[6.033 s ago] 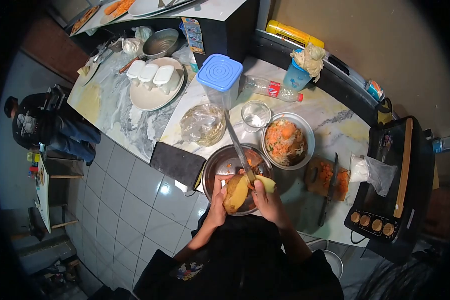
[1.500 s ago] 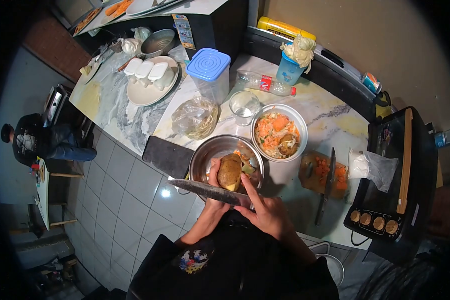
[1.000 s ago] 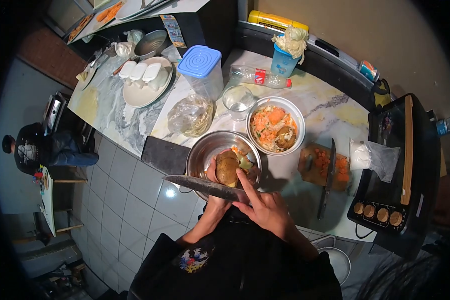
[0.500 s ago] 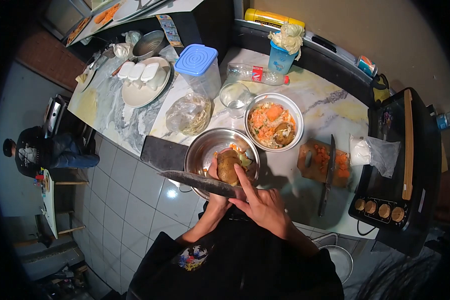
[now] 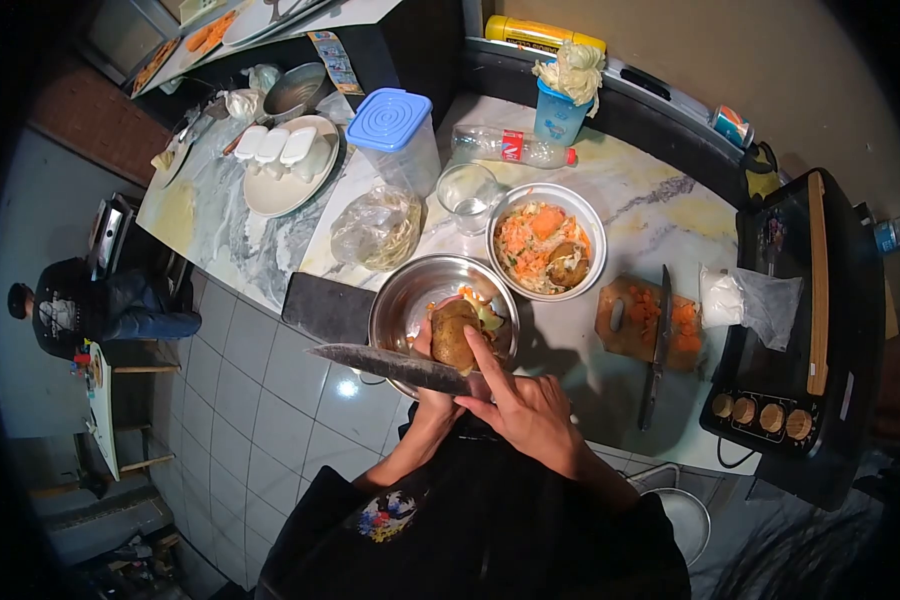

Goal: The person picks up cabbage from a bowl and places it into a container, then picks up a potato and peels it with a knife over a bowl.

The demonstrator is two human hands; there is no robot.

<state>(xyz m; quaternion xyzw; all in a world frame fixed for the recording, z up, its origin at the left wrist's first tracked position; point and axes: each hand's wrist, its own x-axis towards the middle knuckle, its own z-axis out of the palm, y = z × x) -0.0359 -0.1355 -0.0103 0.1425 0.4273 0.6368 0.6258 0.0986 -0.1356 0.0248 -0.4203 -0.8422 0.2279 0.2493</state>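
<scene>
Over a steel bowl [image 5: 390, 290], my left hand [image 5: 432, 395] grips a brown potato [image 5: 454, 337] from below, fingers wrapped round it. My right hand [image 5: 526, 412] is closed on the handle of a large knife [image 5: 395, 368], its index finger stretched onto the potato. The blade points left, across the near rim of the bowl and in front of my left hand. Peels and orange bits lie in the bowl. Behind it to the right, a white bowl [image 5: 600, 262] holds shredded orange and white vegetables and another potato.
A board [image 5: 620, 342] with chopped orange pieces and a second knife [image 5: 660, 350] lies right, beside a black oven [image 5: 770, 350]. Behind are a glass [image 5: 467, 195], plastic bottle [image 5: 470, 143], lidded container [image 5: 395, 135] and bag [image 5: 375, 230]. A person [image 5: 65, 310] is far left.
The potato and both hands have barely moved, with a slight shift of the knife tip to the left. The camera view has shifted a little.
</scene>
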